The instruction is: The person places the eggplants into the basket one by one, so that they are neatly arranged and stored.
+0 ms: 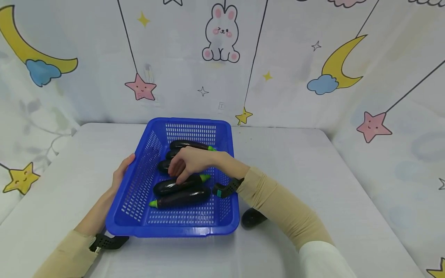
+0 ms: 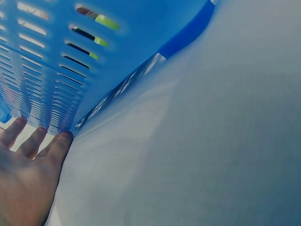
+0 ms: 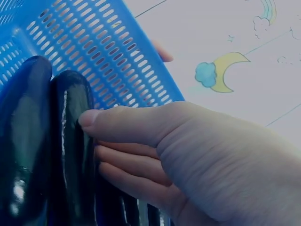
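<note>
A blue plastic basket (image 1: 174,231) with slotted walls holds several dark, glossy eggplants with green stem ends. My left hand (image 1: 121,172) rests against the outside of its left wall; in the left wrist view the fingers (image 2: 59,148) lie extended along the slots. Inside the basket, my right hand (image 1: 194,160) reaches in from the right over the eggplants. Its thumb touches one eggplant (image 3: 70,155), and its loosely bent fingers lie along that eggplant's side. Another eggplant (image 3: 23,146) lies right beside it. The right hand and forearm partly cover the farther eggplants.
One more eggplant (image 1: 253,218) lies on the white-covered table (image 1: 285,154) right of the basket, partly hidden under the right sleeve (image 1: 285,204). A patterned cloth backdrop (image 1: 180,77) rises behind the table and along its sides.
</note>
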`<state>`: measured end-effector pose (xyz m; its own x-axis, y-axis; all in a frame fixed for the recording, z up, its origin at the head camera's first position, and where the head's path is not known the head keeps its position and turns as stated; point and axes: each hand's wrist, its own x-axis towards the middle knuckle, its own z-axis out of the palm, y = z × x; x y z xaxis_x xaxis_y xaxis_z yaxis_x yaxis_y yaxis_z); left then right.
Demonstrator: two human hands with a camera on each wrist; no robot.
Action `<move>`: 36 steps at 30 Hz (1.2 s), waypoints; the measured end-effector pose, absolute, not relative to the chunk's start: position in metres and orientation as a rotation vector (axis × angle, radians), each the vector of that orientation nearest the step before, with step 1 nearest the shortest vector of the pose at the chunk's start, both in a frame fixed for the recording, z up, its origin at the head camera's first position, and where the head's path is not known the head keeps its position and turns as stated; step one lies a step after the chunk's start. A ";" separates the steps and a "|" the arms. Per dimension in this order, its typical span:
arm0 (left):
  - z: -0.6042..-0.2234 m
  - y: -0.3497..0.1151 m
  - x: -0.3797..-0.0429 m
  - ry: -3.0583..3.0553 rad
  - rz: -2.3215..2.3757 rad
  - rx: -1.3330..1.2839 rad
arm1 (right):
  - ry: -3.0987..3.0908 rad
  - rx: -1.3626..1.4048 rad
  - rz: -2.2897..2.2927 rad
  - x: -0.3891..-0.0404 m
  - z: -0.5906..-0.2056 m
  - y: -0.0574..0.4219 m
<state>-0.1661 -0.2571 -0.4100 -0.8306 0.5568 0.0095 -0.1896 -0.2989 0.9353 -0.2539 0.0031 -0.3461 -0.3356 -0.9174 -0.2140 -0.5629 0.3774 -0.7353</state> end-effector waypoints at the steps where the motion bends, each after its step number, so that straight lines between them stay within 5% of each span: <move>1: -0.410 -0.257 -0.166 1.478 2.170 0.466 | 2.016 -1.275 -0.759 -0.254 -0.345 0.003; 18: -0.411 -0.256 -0.168 1.204 2.240 0.541 | 2.119 -1.282 -0.700 -0.246 -0.281 0.040; 36: -0.409 -0.258 -0.167 1.319 2.153 0.542 | 2.229 -1.271 -0.820 -0.240 -0.283 0.110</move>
